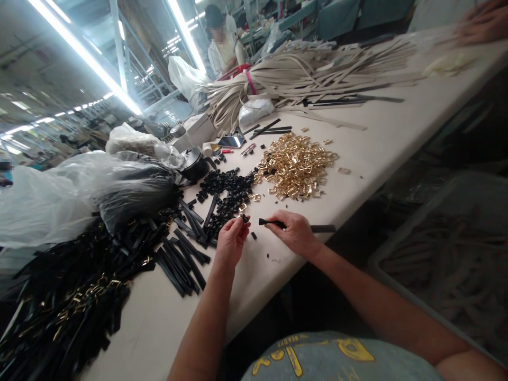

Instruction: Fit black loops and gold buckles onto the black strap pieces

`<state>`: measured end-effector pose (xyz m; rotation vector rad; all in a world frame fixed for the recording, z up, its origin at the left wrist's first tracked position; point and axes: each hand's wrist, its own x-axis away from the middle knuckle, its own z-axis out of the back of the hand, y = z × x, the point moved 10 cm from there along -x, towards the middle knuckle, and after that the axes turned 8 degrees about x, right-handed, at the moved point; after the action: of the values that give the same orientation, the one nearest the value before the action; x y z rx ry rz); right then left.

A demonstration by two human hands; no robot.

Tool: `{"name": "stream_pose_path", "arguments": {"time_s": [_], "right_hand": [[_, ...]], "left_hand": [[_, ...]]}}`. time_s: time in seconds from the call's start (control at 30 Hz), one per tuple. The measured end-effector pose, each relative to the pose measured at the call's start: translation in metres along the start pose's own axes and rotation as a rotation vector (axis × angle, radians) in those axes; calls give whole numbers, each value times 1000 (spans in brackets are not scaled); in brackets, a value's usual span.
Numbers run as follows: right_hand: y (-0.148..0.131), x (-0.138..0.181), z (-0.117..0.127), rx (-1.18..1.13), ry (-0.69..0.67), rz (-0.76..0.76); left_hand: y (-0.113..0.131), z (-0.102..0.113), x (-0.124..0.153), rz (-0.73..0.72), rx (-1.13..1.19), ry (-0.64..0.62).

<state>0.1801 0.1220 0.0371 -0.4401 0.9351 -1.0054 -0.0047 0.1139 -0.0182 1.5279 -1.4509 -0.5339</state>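
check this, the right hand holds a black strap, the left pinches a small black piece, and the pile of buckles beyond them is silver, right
Not quite. In the head view the pile of buckles is gold, not silver. The rest stands: the right hand holds a black strap, and the left hand pinches a small black piece.

Sitting in a factory workshop: long pale worktable (381,143) bearing loose gold metal buckles (296,166) at 12 o'clock, bundled cream leather straps (301,74) at 1 o'clock, heaped black straps (79,286) at 9 o'clock; fluorescent ceiling tubes (83,53) glowing at 11 o'clock, another seated worker (222,45) bending over benches beyond.
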Motion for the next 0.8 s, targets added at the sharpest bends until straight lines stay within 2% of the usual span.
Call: {"name": "stream_pose_path", "arguments": {"time_s": [0.2,0.43,0.6,0.8], "right_hand": [[-13,-5,12,-5,122,24],[-42,3,-10,-19,-99,221],[-39,1,-14,35,-141,200],[-28,-3,-8,55,-88,101]], "left_hand": [[-17,-10,4,98,69,-50],[-11,-16,7,70,31,-107],[-8,-20,7,37,-1,-161],[-11,-15,5,27,28,-115]]}}
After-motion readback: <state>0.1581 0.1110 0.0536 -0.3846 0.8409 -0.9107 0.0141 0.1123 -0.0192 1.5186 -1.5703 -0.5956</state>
